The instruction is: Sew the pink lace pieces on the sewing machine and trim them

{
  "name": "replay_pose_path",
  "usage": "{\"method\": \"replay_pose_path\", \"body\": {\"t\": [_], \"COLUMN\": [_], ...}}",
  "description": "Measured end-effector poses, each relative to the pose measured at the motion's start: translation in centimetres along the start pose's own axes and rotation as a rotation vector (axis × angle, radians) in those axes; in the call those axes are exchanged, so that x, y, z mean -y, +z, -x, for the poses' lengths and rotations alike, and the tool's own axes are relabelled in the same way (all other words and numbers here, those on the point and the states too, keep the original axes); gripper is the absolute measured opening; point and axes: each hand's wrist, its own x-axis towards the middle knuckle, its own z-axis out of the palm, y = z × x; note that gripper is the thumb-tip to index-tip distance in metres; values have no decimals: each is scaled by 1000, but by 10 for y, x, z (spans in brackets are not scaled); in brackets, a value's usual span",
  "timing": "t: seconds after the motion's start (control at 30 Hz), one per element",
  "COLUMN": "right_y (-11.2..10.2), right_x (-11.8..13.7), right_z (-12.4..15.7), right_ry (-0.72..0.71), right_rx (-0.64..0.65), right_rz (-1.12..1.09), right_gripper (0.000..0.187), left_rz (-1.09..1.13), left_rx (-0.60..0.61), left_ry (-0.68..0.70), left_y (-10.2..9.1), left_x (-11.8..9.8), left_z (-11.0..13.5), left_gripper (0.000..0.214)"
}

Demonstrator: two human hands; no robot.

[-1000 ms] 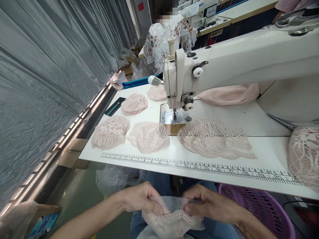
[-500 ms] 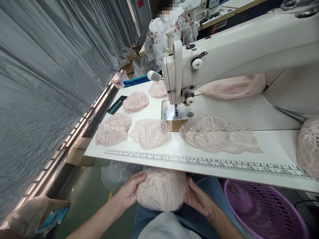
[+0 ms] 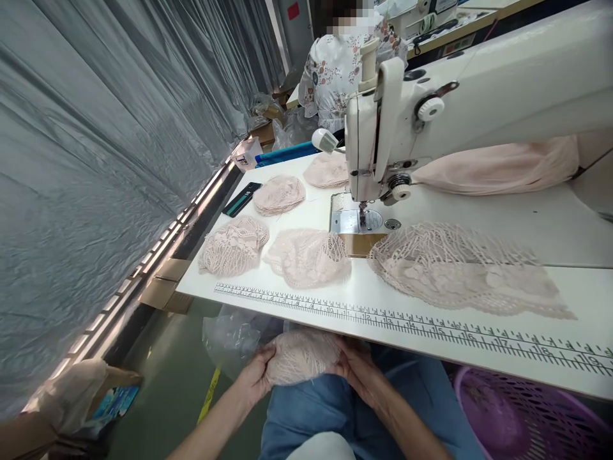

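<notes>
Over my lap, just below the table's front edge, my left hand [image 3: 257, 374] and my right hand [image 3: 355, 364] grip opposite ends of a rounded pale pink lace cup [image 3: 302, 356]. Its lace side faces up; fingers underneath are hidden. On the table [image 3: 268, 305] lie a lace piece [image 3: 311, 259], a crumpled lace piece [image 3: 234, 246] to its left and a long lace piece [image 3: 460, 268] to the right. Behind them are two stacks of pink pieces, the nearer stack [image 3: 279, 194] and the farther stack [image 3: 327, 170]. The sewing machine's needle plate [image 3: 357, 221] has nothing on it.
The white sewing machine [image 3: 373, 140] reaches over the table from the right. Pink fabric [image 3: 498, 167] lies beneath its arm. A purple basket [image 3: 531, 415] stands below at right, and cardboard boxes [image 3: 167, 285] at left. A person [image 3: 335, 80] in a floral top sits behind the machine.
My view has swung right and tilted. Both hands have drawn the cup slightly lower in bulk and tipped it, so it appears flatter and narrower; both keep hold of it.
</notes>
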Motion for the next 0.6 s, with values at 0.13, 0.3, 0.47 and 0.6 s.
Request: {"method": "replay_pose_path", "body": {"t": [0.13, 0.3, 0.47, 0.6], "right_y": [11, 20, 21, 19], "right_x": [1, 5, 10, 5], "right_z": [19, 38, 51, 57], "right_ry": [46, 103, 90, 76], "right_rx": [-27, -62, -84, -52], "right_rz": [-45, -91, -80, -31], "right_gripper": [71, 81, 85, 84], "left_rz": [52, 80, 92, 86], "left_rx": [-151, -219, -258, -308], "left_ry": [-29, -87, -59, -50], "left_y": [0, 10, 15, 14], "left_x": [11, 17, 17, 19], "left_z": [8, 25, 38, 45], "left_gripper": [22, 30, 29, 27]}}
